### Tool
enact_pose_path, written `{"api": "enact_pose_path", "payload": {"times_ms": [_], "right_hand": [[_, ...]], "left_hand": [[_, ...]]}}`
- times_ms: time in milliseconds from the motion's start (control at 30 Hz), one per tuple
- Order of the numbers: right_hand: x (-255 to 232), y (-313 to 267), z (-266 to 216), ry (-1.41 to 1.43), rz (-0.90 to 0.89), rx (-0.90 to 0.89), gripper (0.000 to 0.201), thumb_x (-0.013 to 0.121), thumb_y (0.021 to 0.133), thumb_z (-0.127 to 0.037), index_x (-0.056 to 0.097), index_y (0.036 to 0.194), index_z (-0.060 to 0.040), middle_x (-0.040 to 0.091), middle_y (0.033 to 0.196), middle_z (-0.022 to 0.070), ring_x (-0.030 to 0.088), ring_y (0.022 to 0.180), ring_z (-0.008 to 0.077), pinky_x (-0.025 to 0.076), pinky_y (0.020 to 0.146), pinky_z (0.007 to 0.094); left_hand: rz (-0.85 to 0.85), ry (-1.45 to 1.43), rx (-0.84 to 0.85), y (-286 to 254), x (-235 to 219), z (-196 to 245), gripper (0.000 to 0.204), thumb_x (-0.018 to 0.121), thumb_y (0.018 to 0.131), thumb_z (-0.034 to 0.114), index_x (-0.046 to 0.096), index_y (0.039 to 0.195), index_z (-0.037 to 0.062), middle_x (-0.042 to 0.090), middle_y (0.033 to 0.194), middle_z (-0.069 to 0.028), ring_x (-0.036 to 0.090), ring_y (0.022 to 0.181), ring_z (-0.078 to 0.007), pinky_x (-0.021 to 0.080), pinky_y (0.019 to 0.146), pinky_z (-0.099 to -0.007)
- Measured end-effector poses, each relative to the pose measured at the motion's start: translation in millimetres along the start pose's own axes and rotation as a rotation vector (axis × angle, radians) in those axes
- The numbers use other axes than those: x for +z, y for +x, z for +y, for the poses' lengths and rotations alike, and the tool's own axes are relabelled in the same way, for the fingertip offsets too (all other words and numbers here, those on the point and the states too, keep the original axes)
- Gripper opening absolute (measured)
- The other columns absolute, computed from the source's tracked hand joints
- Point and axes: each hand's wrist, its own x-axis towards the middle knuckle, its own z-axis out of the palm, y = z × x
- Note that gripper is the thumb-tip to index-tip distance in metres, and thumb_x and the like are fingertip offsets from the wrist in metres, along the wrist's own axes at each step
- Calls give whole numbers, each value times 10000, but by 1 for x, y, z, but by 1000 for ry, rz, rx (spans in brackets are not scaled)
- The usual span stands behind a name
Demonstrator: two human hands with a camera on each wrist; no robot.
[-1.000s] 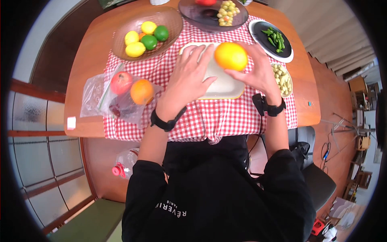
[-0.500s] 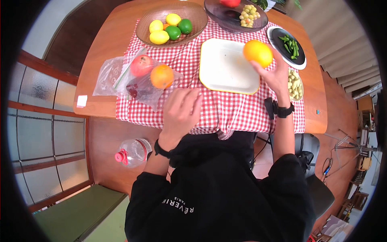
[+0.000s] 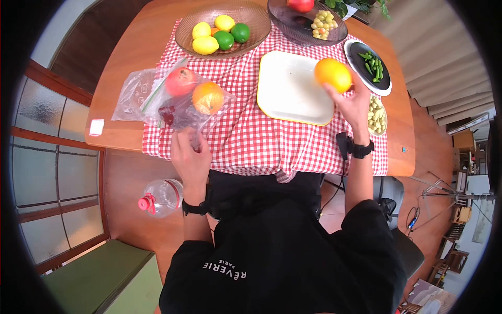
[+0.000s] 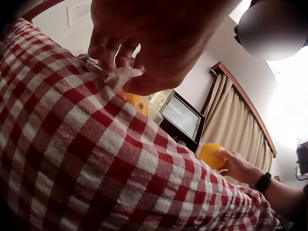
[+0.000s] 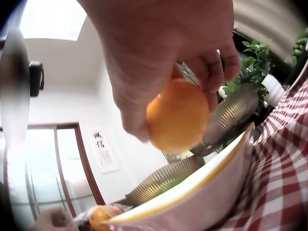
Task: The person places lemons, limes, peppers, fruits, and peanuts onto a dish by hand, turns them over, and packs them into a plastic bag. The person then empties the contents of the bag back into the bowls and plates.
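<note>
My right hand grips an orange, thumb on the near side, above the right part of a white tray with a yellow rim. In the right wrist view the orange hangs over the rim. My left hand pinches the near edge of a clear zip bag; the crumpled plastic shows between its fingers in the left wrist view. Inside the bag lie a second orange, a red round fruit and something dark red.
Behind stand a brown bowl of lemons and green citrus and a dark bowl with grapes. At the right are a plate of green peppers and a dish of pale pods. A large bottle sits on the floor.
My left hand has left the tray, swung back toward me and left, and taken hold of the bag's near edge. The right hand keeps the orange over the tray's right side.
</note>
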Motion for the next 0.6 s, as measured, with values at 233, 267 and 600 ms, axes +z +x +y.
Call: {"api": "enact_pose_path", "payload": {"times_ms": [233,267,600], "right_hand": [[-4,-7,-4,-343,-134,-127,519,868,887,-196,695,1321,31,766,1179,131,750,968,173,608,860,320],[0,-10,9,1,3,-4,514,865,891,-191,695,1321,32,768,1168,125,747,965,169,606,856,313],[5,-19,2,503,149,187,494,859,901,-171,696,1322,31,770,1150,114,729,978,173,588,887,307]], "left_hand": [[153,-78,-52,-2,6,9,252,773,826,-50,622,1018,15,598,884,-104,580,696,-261,504,649,-382],[161,-46,-1,-3,5,4,243,776,830,-53,629,1012,11,616,900,-114,602,717,-267,518,658,-383],[236,-58,223,-1,-7,4,246,814,840,-30,710,1062,-19,680,936,-149,685,781,-309,549,642,-387]]}}
